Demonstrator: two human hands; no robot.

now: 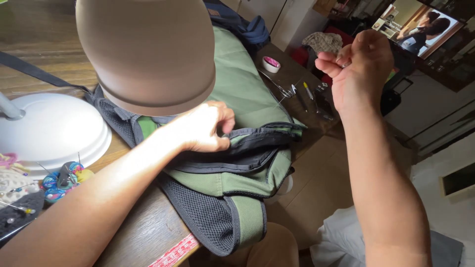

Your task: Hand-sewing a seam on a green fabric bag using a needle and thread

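Observation:
A green fabric bag [237, 89] with black mesh padding and a black zipper edge lies across a wooden table [143, 232]. My left hand [205, 129] pinches the black zipper trim [257, 141] near the bag's middle. Raised up and to the right, my right hand [356, 69] has its fingers closed on a thin needle, with a fine thread [284, 96] stretched down toward the bag.
A desk lamp has its brown shade [148, 49] close overhead and its white base [54, 131] at left. A pincushion with pins [62, 180] lies at the near left. A thread spool [271, 64], scissors [282, 89] and pens [308, 90] lie at the far end. A screen [420, 24] glows at the back right.

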